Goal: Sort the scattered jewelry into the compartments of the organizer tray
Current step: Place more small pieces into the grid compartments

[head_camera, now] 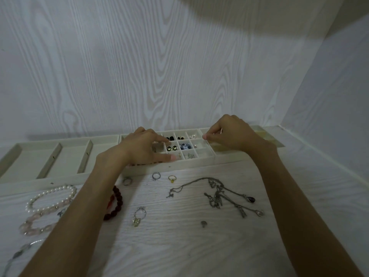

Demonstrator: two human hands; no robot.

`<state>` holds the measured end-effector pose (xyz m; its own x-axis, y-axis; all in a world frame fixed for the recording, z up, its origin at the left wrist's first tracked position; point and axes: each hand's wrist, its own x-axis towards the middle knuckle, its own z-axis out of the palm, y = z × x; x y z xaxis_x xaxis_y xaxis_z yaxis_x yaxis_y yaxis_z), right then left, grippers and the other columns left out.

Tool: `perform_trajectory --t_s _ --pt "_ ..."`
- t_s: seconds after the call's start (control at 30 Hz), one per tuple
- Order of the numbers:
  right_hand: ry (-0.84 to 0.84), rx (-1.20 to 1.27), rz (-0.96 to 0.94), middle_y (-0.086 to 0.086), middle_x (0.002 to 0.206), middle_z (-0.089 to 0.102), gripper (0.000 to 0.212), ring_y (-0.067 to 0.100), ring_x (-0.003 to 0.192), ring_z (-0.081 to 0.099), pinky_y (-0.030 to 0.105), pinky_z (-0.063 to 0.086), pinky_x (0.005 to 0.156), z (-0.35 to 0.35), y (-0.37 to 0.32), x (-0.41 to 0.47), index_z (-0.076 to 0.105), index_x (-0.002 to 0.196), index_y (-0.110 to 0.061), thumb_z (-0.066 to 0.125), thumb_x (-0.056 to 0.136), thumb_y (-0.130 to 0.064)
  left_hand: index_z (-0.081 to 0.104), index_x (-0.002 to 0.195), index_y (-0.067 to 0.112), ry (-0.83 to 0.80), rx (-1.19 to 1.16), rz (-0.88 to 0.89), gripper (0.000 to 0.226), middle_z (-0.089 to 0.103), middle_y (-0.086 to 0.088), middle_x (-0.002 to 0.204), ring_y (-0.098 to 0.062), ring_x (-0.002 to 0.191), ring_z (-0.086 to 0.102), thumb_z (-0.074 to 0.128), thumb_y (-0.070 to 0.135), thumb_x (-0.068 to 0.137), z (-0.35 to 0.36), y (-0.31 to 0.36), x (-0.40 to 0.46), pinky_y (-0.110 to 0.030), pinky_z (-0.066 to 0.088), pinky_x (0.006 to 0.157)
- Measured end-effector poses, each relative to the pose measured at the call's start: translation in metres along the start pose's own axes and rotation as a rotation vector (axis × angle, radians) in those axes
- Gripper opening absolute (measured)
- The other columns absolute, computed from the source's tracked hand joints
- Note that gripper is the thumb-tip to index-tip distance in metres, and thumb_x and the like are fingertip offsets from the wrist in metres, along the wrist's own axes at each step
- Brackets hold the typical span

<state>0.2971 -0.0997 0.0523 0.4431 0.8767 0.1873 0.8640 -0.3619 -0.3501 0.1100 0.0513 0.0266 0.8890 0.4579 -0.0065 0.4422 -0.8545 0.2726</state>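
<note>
Head view, the only one: worn on my head, it looked forward and steeply down along both my forearms. Near field: the table [179, 236], filling the lower half, close under the lens. Middle field: the tray [179, 166], with my left hand [139, 146] and right hand [233, 134] over it at arm's reach. Far field: the wall [139, 66], square ahead, filling the upper half. Wide lens; straight edges bowed toward the borders.

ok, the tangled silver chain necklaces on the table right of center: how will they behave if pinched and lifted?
The tangled necklaces are thin chains lying in loose curves, so probably floppy; they should drape and swing. Several strands cross, so lifting one likely drags the others. The dark pendant will probably hang lowest.
</note>
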Motion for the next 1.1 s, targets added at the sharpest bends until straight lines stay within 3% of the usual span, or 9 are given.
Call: perform_trajectory --t_s 0.13,0.27,0.47,0.6,0.73,0.8,0.93,1.0,1.1 --pt "-0.048 0.034 -0.039 0.006 0.078 0.073 0.021 0.012 0.062 0.058 0.023 0.041 0.057 -0.003 0.007 -0.042 0.078 0.085 -0.017 0.066 0.086 -0.035 0.057 0.128 0.032 0.118 -0.097 0.051 0.054 0.061 0.005 0.123 -0.021 0.119 0.047 0.057 0.059 0.081 0.002 0.010 -0.004 -0.043 0.042 0.097" --pt "-0.054 0.136 0.001 -0.020 0.069 0.062 0.016 -0.012 0.058 0.053 0.009 0.032 0.053 0.005 0.021 -0.078 0.077 0.090 -0.022 0.068 0.083 -0.034 0.062 0.122 0.032 0.170 -0.161 0.103 0.039 0.062 0.009 0.120 -0.014 0.111 0.054 0.061 0.046 0.086 0.012 0.025 -0.020 -0.036 0.046 0.093" --pt "-0.056 0.346 -0.018 -0.014 0.077 0.071 0.011 0.001 0.066 0.062 0.013 0.046 0.063 0.020 0.027 -0.102 0.077 0.087 -0.022 0.071 0.081 -0.029 0.069 0.100 0.037 0.314 -0.303 0.110 0.015 0.064 0.021 0.092 -0.003 0.084 0.058 0.065 0.035 0.086 0.036 0.048 -0.062 -0.027 0.047 0.074" --pt "-0.171 0.371 -0.084 -0.008 0.084 0.073 0.014 0.000 0.066 0.061 0.007 0.042 0.059 0.020 0.016 -0.110 0.077 0.091 -0.020 0.073 0.079 -0.026 0.068 0.084 0.043 0.155 -0.417 0.152 0.007 0.067 0.026 0.084 -0.001 0.078 0.059 0.067 0.036 0.084 0.051 0.054 -0.082 -0.026 0.049 0.073" --pt "-0.281 0.465 -0.111 -0.001 0.074 0.071 0.015 0.000 0.058 0.054 0.010 0.038 0.055 0.023 0.005 -0.116 0.078 0.087 -0.021 0.078 0.074 -0.028 0.072 0.082 0.033 0.044 -0.481 0.203 0.010 0.062 0.035 0.071 0.004 0.067 0.055 0.069 0.024 0.085 0.054 0.059 -0.088 -0.008 0.040 0.062" --pt "-0.337 0.485 -0.130 -0.002 0.065 0.066 0.016 0.002 0.055 0.048 0.016 0.037 0.053 0.027 -0.002 -0.118 0.078 0.083 -0.022 0.080 0.070 -0.030 0.072 0.082 0.032 0.048 -0.500 0.192 0.009 0.064 0.030 0.070 0.004 0.067 0.055 0.068 0.025 0.086 0.054 0.057 -0.089 -0.008 0.040 0.062" --pt "-0.370 0.432 -0.171 -0.009 0.059 0.060 0.015 0.001 0.054 0.046 0.014 0.034 0.053 0.036 -0.011 -0.119 0.078 0.080 -0.023 0.083 0.068 -0.029 0.072 0.089 0.025 0.045 -0.558 0.169 0.014 0.070 0.010 0.079 0.000 0.072 0.060 0.060 0.021 0.092 0.055 0.050 -0.089 -0.013 0.046 0.069" --pt "-0.381 0.406 -0.176 -0.002 0.060 0.063 0.012 0.004 0.055 0.047 0.018 0.035 0.055 0.041 -0.010 -0.118 0.078 0.079 -0.023 0.082 0.069 -0.028 0.072 0.095 0.016 0.047 -0.585 0.166 0.017 0.070 0.008 0.084 0.004 0.075 0.061 0.055 0.015 0.095 0.054 0.050 -0.089 -0.008 0.044 0.070" --pt "-0.345 0.417 -0.171 -0.011 0.058 0.062 0.009 0.000 0.054 0.047 0.015 0.036 0.055 0.043 -0.011 -0.119 0.078 0.080 -0.021 0.081 0.072 -0.021 0.072 0.101 0.012 0.044 -0.608 0.168 0.019 0.072 0.005 0.088 0.002 0.079 0.062 0.055 0.014 0.095 0.052 0.049 -0.088 -0.011 0.046 0.076"
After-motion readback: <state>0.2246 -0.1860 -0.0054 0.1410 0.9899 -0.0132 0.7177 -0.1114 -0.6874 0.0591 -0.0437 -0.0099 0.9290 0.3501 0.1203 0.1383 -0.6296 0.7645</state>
